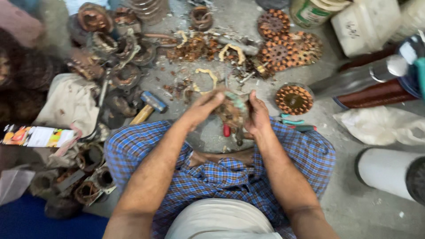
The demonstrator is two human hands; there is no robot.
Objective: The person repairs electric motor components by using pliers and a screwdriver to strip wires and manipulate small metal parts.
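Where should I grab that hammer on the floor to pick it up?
Probably by the wooden handle, coming from the near left side. The hammer lies flat, its blue head pointing away and the handle's free end toward the left knee, close to the left hand.

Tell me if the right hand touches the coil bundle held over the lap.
Touching. The head view shows the right hand wrapped against the coil bundle.

Wound motor part (233,110) between both hands, hammer (148,107) to its left, round core (294,99) to its right, screwdriver (227,129) below
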